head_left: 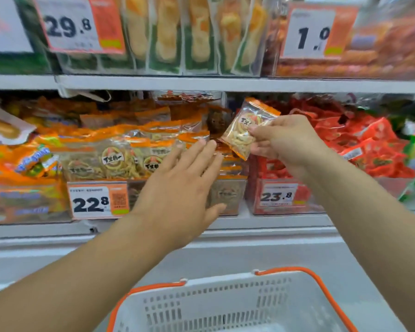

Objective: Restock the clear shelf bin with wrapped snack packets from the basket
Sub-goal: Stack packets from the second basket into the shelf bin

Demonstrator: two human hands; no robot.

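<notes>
A clear orange-edged snack packet is pinched by the right hand at one o'clock, tilted toward the clear plastic shelf bin, while stacked packets are steadied by the flat, spread left hand.

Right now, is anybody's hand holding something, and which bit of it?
The right hand pinches a clear, orange-edged snack packet by its lower right edge. The left hand is flat and holds nothing.

Bin right end open; left hand fronts it.
</notes>
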